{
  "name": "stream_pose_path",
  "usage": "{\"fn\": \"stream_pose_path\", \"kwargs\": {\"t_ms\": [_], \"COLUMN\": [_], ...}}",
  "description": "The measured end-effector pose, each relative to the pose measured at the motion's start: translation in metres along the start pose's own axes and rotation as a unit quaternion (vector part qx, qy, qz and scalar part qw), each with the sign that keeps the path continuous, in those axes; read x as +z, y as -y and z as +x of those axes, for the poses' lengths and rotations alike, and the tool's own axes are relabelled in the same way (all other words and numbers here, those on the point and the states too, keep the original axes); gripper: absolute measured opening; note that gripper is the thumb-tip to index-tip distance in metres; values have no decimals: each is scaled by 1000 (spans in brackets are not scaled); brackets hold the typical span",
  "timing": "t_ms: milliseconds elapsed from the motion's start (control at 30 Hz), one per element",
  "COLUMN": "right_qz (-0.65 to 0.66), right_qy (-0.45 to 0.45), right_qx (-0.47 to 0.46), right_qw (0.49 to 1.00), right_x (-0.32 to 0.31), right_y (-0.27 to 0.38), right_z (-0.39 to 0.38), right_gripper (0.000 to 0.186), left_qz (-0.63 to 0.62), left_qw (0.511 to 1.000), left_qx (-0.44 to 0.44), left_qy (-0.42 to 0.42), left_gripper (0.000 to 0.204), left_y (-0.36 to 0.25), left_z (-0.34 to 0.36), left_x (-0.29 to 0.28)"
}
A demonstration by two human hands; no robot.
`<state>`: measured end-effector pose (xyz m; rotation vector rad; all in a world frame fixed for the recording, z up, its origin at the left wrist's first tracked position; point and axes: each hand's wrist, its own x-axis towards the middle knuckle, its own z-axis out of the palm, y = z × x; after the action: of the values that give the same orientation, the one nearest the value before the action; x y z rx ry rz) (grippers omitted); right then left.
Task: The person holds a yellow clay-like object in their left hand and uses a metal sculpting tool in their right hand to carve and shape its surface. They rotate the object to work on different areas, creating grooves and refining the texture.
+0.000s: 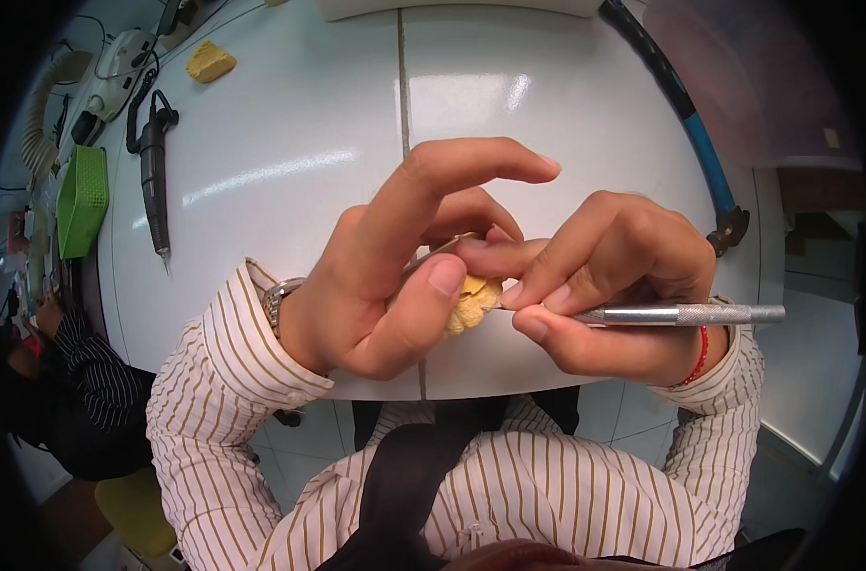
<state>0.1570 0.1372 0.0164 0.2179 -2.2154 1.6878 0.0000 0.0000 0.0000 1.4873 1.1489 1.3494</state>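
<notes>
Between my two hands, over the near edge of the white table, is a small yellow dental model [471, 306] with a bumpy, tooth-like surface. My left hand [409, 252] is closed round it, thumb on its near side and index finger raised and curved. Pinched in the fingers of my right hand [614, 276] is a silver metal craft knife [685, 315] with a knurled handle, lying nearly level. Its thin tip meets the model's right side. Most of the model is hidden behind my left fingers and thumb.
A black handpiece [154, 171] with a cord lies on the table [290, 124] at the left, beside a green basket [82, 202]. A yellow block [210, 62] sits far left. At the right lies a blue-and-black handled hammer [695, 133]. Another person's sleeve [99, 376] shows at far left.
</notes>
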Motion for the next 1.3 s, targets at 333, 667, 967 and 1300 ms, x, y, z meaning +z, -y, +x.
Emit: {"fn": "stream_pose_path", "kwargs": {"t_ms": [333, 667, 967, 1300], "right_qz": [-7, 45, 101, -80], "right_qy": [-32, -41, -41, -2], "right_qx": [3, -6, -30, -214], "right_qw": [999, 998, 994, 974], "right_x": [5, 7, 7, 13], "right_y": [1, -4, -8, -2], "right_z": [-1, -2, 1, -2], "right_gripper": [22, 21, 19, 25], "left_qz": [4, 5, 3, 93], "left_qw": [1000, 1000, 1000, 982], "left_qx": [-2, -8, -8, 162], "left_qy": [-3, -18, -30, -2], "left_gripper": [56, 55, 63, 107], "left_y": [0, -1, 2, 18], "left_z": [0, 0, -2, 7], "left_x": [0, 2, 0, -4]}}
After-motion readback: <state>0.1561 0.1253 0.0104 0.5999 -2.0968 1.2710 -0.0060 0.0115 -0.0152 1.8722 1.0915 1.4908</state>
